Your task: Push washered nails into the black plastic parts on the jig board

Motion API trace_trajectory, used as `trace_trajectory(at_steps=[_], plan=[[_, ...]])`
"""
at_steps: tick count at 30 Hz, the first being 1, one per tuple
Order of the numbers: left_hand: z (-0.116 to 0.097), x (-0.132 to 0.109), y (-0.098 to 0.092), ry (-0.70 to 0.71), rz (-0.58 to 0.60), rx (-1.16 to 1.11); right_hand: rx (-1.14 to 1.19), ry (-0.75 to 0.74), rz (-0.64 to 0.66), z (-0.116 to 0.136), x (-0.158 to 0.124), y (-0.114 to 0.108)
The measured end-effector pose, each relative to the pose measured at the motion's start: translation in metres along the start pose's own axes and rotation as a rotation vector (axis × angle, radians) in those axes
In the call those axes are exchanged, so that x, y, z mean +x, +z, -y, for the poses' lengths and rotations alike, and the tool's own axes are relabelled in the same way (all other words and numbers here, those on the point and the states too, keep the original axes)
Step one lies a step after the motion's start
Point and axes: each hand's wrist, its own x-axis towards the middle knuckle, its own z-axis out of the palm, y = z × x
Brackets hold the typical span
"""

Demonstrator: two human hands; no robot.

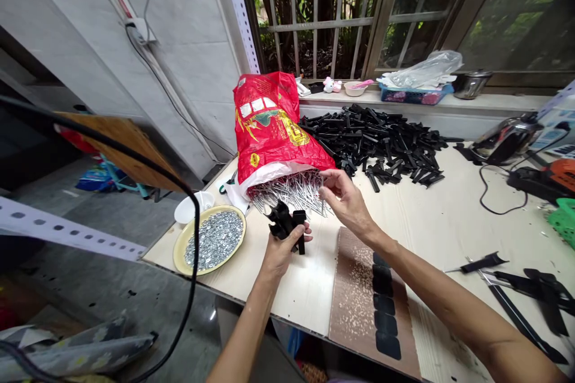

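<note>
Several black plastic parts (281, 218) are bunched in my left hand (283, 248), with the thumb pressed across them and their forked ends facing the bag. My right hand (344, 197) is at the mouth of a red plastic bag (274, 125), fingers curled beside the loose thin metal pins (291, 188) spilling from it. Whether a pin is between those fingertips is too small to tell. Left of my left hand stands a yellow dish (179, 251) filled with small silvery metal pieces (218, 239).
A large heap of black parts (377, 137) lies behind the bag's right side. A brown board (350, 311) with black pads (384, 311) is at the front edge. Several long-pinned parts (539, 287) lie at right, near a kettle (507, 134). A black cable (195, 239) hangs at left.
</note>
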Motion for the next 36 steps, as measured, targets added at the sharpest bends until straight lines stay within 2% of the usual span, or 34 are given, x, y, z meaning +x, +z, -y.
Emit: trace_trajectory(at_steps=[2, 6, 12, 16, 21, 23, 25, 27, 29, 31, 36], plan=[[-0.002, -0.001, -0.003, -0.058, 0.026, -0.069, -0.004, 0.0, -0.017, 0.0, -0.004, -0.003], [-0.004, -0.005, -0.007, -0.169, 0.128, -0.064, 0.15, -0.01, -0.065, 0.001, -0.003, -0.005], [-0.007, -0.007, -0.003, -0.172, 0.199, -0.039, 0.157, 0.036, 0.11, -0.007, -0.005, -0.001], [-0.003, -0.007, -0.004, -0.165, 0.164, 0.005, 0.039, 0.026, 0.204, -0.01, -0.008, -0.003], [0.002, -0.005, -0.003, -0.037, 0.071, 0.105, -0.177, -0.137, 0.324, 0.002, -0.01, -0.007], [0.002, -0.005, -0.002, 0.017, 0.027, 0.166, -0.201, -0.163, 0.367, -0.003, -0.006, -0.011], [0.002, -0.005, -0.001, 0.068, -0.038, 0.234, -0.293, -0.087, 0.269, -0.019, 0.001, -0.017], [0.002, -0.006, -0.001, 0.1, -0.099, 0.29, -0.529, 0.083, 0.145, -0.043, 0.01, -0.023], [0.002, -0.007, 0.001, 0.103, -0.116, 0.303, -0.81, 0.306, 0.178, -0.071, 0.018, -0.025], [0.002, -0.006, 0.004, 0.088, -0.096, 0.264, -0.956, 0.463, 0.218, -0.093, 0.023, -0.023], [0.002, -0.001, 0.008, 0.026, -0.026, 0.122, -1.002, 0.578, 0.186, -0.116, 0.03, -0.013]])
